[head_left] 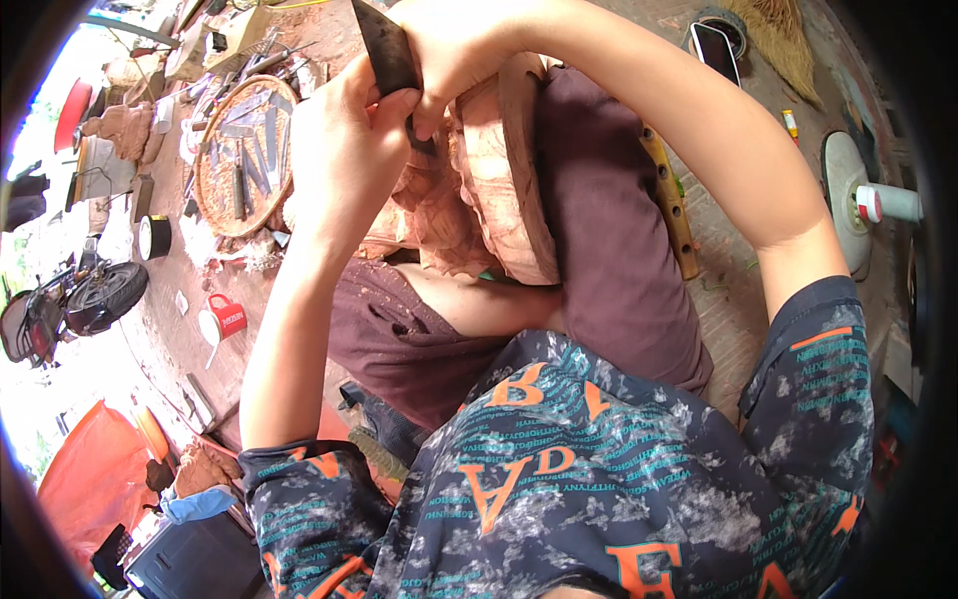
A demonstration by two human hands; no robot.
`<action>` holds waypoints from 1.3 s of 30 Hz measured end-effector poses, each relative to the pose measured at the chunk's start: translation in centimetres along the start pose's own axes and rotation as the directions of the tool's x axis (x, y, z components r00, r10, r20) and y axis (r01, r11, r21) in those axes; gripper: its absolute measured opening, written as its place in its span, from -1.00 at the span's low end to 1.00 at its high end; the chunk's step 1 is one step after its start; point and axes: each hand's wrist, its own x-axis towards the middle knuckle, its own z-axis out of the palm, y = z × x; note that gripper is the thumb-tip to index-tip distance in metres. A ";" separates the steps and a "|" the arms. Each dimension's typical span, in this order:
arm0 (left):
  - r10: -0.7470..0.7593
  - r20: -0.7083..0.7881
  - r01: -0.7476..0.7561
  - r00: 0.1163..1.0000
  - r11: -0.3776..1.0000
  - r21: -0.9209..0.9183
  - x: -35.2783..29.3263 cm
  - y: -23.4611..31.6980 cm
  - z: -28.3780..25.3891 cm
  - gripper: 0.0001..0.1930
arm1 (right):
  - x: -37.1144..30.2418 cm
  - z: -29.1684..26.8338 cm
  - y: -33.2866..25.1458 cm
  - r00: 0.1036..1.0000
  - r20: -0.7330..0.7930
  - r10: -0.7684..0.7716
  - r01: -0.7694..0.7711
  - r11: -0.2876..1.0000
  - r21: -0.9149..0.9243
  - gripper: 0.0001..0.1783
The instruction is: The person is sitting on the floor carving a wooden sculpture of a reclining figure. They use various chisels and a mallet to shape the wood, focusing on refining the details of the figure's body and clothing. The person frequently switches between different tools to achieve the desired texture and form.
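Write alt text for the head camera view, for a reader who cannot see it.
Seen from above, a seated person's left hand and right hand grip a dark blade against a reddish carved wood block resting on their lap. A round woven tray of tools lies on the ground to the left, with a red mug nearby.

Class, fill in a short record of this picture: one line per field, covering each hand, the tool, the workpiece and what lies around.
Left hand: left hand grips the dark blade, fingers wrapped round it
Right hand: right hand presses on the blade from the other side
Workpiece: reddish carved wood block, resting on the lap against maroon shorts
Beside the leg: bamboo flute
Left of the hands: round woven tray holding metal tools
Ground: red mug, phone
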 end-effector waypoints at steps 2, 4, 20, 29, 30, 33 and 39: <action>-0.061 0.011 0.061 0.998 0.998 0.018 0.1 -0.4 0.1 -0.85 | 0.4 0.1 -0.2 0.997 0.026 0.071 -0.071 0.997 -0.001 -0.60; -0.110 0.077 0.102 0.991 0.990 0.101 0.1 -1.0 -0.2 -0.79 | 1.3 0.1 -0.7 0.998 0.059 -0.037 0.040 0.997 -0.058 -0.58; -0.013 -0.105 0.009 0.994 0.999 -0.046 -6.4 -0.8 1.2 -0.71 | -1.0 3.9 -4.5 0.990 -0.131 -0.061 0.017 0.949 -0.315 -0.61; -0.053 -0.251 0.005 0.966 0.982 -0.188 -4.7 1.3 1.5 -0.85 | -1.0 3.4 -5.4 0.988 -0.149 0.037 -0.087 0.934 -0.346 -0.54; -0.094 -0.210 0.079 0.973 0.994 -0.078 -4.9 1.2 1.4 -0.85 | -1.5 3.7 -5.3 0.987 -0.157 0.011 -0.069 0.926 -0.370 -0.57; -0.055 -0.178 0.033 0.982 0.992 -0.124 -5.2 0.6 1.4 -0.78 | -0.9 4.2 -4.3 0.979 -0.189 -0.072 0.003 0.940 -0.340 -0.59; -0.073 -0.283 -0.004 0.956 0.965 -0.262 -3.0 1.5 1.5 -0.86 | 1.1 3.0 -3.9 0.982 -0.176 -0.066 0.003 0.942 -0.336 -0.55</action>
